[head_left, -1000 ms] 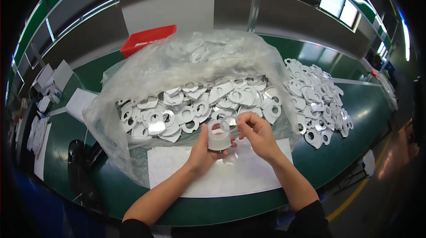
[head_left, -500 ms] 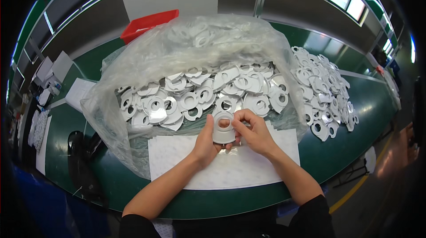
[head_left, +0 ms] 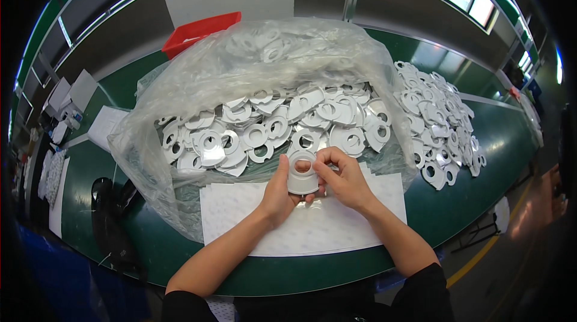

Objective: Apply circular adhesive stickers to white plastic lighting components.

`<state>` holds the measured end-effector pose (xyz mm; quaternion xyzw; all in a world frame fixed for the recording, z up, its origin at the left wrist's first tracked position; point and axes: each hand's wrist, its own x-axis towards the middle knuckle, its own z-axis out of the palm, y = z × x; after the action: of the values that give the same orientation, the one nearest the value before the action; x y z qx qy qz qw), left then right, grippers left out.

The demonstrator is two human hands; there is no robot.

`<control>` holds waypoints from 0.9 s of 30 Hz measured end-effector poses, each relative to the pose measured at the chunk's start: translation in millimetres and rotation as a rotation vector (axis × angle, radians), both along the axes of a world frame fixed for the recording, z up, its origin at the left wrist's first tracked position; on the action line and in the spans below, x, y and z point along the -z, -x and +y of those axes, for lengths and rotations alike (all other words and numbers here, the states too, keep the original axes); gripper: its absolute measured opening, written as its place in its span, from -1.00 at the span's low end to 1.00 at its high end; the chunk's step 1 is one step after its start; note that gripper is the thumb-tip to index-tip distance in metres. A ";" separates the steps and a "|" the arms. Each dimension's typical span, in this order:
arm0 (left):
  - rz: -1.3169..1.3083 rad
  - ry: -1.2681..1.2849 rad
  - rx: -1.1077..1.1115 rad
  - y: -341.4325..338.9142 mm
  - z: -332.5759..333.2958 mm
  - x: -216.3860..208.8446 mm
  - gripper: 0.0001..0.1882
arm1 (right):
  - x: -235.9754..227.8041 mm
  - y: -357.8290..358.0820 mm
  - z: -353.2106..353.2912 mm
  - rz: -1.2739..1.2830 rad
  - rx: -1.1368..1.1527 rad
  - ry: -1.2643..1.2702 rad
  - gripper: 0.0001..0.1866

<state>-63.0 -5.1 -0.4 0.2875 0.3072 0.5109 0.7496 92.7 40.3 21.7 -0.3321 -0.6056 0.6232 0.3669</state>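
A white plastic part with a round hole and a flared base is held upright above the white paper sheets. My left hand is closed on its left side, with fingers showing underneath. From the right, my right hand pinches the edge near the ring. Just beyond my hands, a large clear plastic bag lies wide at its mouth, with many similar white ringed parts heaped inside.
More such parts form a loose pile on the green table to the right. A red bin stands behind the bag. At the left are a black object and some white paper.
Both hands keep the white part in nearly the same place and grip. The whole view has shifted very slightly; nothing else visibly differs.
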 end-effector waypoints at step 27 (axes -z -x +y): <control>0.026 0.006 -0.025 -2.7 -1.9 -4.3 -0.32 | -4.4 -2.5 0.3 -0.413 0.207 -0.926 -0.87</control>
<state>-60.3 -6.9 3.9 0.2882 0.3222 0.5154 0.7399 95.3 40.5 26.2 -0.3095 -0.8416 0.1717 0.4079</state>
